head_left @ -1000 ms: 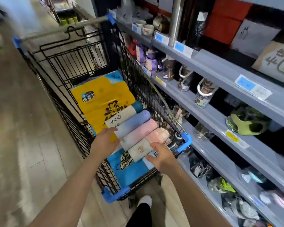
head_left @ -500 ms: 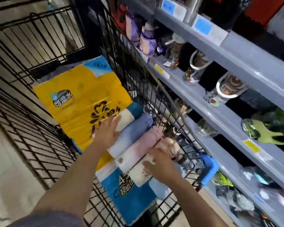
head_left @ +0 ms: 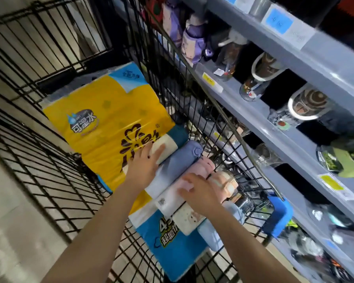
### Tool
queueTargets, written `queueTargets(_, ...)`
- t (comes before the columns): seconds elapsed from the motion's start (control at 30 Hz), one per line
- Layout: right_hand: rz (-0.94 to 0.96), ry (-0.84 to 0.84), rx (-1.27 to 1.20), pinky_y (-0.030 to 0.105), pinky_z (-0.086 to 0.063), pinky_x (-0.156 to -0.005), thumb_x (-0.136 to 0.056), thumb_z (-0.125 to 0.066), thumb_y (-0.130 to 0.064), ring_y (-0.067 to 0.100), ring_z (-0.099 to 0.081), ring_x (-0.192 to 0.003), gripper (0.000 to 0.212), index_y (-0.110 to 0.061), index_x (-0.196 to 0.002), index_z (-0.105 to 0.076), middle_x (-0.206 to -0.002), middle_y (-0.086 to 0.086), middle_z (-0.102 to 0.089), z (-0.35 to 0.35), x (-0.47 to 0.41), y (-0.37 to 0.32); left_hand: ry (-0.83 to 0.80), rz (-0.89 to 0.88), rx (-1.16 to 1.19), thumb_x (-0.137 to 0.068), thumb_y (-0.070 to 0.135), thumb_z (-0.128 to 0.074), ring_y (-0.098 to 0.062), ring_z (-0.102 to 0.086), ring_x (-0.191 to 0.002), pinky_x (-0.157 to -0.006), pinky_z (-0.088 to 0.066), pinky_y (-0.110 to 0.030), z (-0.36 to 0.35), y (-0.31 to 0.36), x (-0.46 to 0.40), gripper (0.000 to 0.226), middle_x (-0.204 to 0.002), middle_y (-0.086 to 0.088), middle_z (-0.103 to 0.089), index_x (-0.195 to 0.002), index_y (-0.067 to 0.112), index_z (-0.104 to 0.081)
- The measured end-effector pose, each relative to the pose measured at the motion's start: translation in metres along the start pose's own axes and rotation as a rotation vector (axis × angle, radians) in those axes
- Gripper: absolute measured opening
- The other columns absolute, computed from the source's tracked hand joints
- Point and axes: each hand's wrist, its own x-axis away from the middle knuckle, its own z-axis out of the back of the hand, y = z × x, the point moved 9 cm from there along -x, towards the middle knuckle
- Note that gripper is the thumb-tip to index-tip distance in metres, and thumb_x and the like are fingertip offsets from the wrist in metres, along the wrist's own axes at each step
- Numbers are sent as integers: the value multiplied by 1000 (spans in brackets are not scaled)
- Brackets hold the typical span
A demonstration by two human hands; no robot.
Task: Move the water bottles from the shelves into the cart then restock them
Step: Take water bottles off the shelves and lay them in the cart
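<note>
Shelves point(head_left: 307, 64): grey tiers along the right, with blue and yellow price tags on the front edges; cups and bottles stand on them, many blurred.
Cart point(head_left: 55, 111): black wire basket beside the shelves, blue corner guard on its near right corner.
Pack point(head_left: 112, 127): large yellow and blue plastic-wrapped pack lying flat in the cart, under the bottles.
Bottles: four lie side by side on the pack, tops toward the shelves. In order from the far side: cream bottle point(head_left: 168, 145) with a teal cap, blue bottle point(head_left: 178, 162), pink bottle point(head_left: 200, 170), white bottle point(head_left: 189, 218) with a peach top.
Left hand point(head_left: 144, 166): palm down, fingers nearly straight, resting on the cream and blue bottles; it grips nothing.
Right hand point(head_left: 200, 193): palm down, fingers spread and slightly bent, pressing on the pink and white bottles; whether any finger wraps under one cannot be told.
</note>
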Motion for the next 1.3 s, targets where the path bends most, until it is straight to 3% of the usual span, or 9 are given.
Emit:
queueTargets(0.17, -78, 101, -216, 31, -43, -79, -95, -54, -31, 31, -55, -108, 61, -17, -148, -26, -128, 13, -48, -2, -16, -19, 63, -2, -20, -96, 16, -49, -40, -24, -135, -98, -32, -58, 32, -20, 23, 65, -155, -11, -18, -148, 39, -17)
queueTargets(0.23, -136, 210, -255, 40, -42, -95, -93, -56, -33, 31, -51, -115, 74, -15, -152, -14, -131, 17, -45, -5, -25, -30, 160, 13, 43, -90, 9, -59, -44, -35, -127, -90, -36, -61, 57, -37, 41, 69, -149, -15, -31, -145, 37, -30)
queueTargets(0.3, -207, 318, -162, 44, -21, -114, -90, -54, -41, 32, -26, -140, 82, -16, -154, -8, -153, 19, -23, -10, -29, -38, 251, 58, 135, -85, 10, -64, -48, -42, -119, -86, -42, -63, 76, -58, 61, 72, -143, -20, -39, -142, 40, -30)
queueTargets(0.37, -256, 374, -67, 47, -9, -118, -90, -50, -49, 36, -6, -146, 87, -17, -154, -1, -159, 19, -2, -16, -33, -46, 359, 89, 220, -88, 17, -57, -48, -43, -119, -90, -43, -61, 93, -78, 81, 65, -140, -24, -39, -141, 38, -26)
queueTargets(0.47, -289, 363, -22, 41, -20, -114, -93, -51, -51, 41, -15, -143, 88, -22, -153, 6, -158, 24, 9, -35, -44, -57, 468, 113, 345, -88, 10, -61, -47, -40, -123, -96, -41, -60, 107, -94, 104, 65, -138, -29, -38, -142, 28, -30)
queueTargets(0.6, -226, 414, -118, 51, -26, -111, -89, -64, -36, 49, -13, -141, 95, -31, -152, 6, -157, 16, 18, -53, -54, -74, 512, 188, 453, -88, 8, -62, -34, -33, -130, -104, -35, -48, 106, -98, 110, 64, -143, -23, -34, -144, 26, -35)
queueTargets(0.9, -161, 492, -366, 41, -38, -104, -79, -77, -24, 40, -29, -137, 96, -27, -151, -14, -158, 16, 3, -39, -50, -60, 488, 79, 345, -88, 21, -52, -43, -42, -123, -98, -40, -56, 108, -85, 105, 60, -140, -24, -38, -142, 31, -28)
queueTargets(1.03, -78, 486, -336, 38, -40, -96, -80, -76, -23, 35, -34, -132, 94, -25, -151, -15, -155, 11, -12, -25, -34, -63, 480, 54, 335, -88, 11, -62, -45, -45, -120, -92, -43, -59, 104, -83, 105, 65, -140, -24, -39, -142, 31, -31)
queueTargets(1.3, 134, 412, -370, 28, -26, -105, -82, -73, -19, 21, -15, -145, 89, -21, -150, -17, -156, 5, -18, -6, 21, -65, 455, 62, 459, -88, 11, -62, -42, -36, -130, -93, -42, -61, 102, -57, 107, 65, -142, -24, -38, -142, 32, -32)
